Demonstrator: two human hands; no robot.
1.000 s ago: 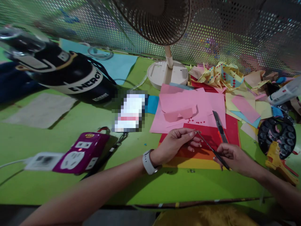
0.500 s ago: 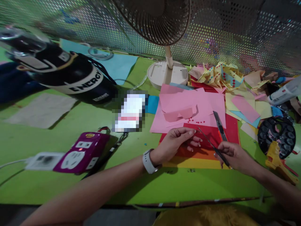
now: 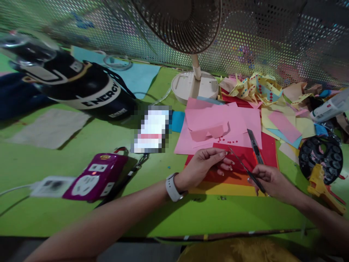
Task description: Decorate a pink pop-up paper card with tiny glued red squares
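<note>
In the head view, my left hand (image 3: 207,162) has its thumb and forefinger pinched together above the red paper (image 3: 218,146); whatever tiny piece they hold is too small to make out. My right hand (image 3: 268,178) grips slim dark tweezers (image 3: 253,177), whose thin tips reach up to the left fingertips. Just beyond the right hand lies a utility knife (image 3: 254,143) with its blade out. Several tiny red paper squares (image 3: 228,141) are scattered on the pink paper (image 3: 220,118), beside a folded pink strip (image 3: 207,131). Orange and yellow sheets (image 3: 229,188) show beneath.
A fan (image 3: 195,85) stands behind the papers. Paper scraps (image 3: 259,89), a black palette (image 3: 321,158) and a yellow glue gun (image 3: 321,189) lie rightward. Leftward are a lit phone (image 3: 152,129), a purple power strip (image 3: 95,178) and a large black bottle (image 3: 92,89).
Both hands and the tweezers stay almost in place, with the tips still at the left fingertips. The whole view has shifted very slightly.
</note>
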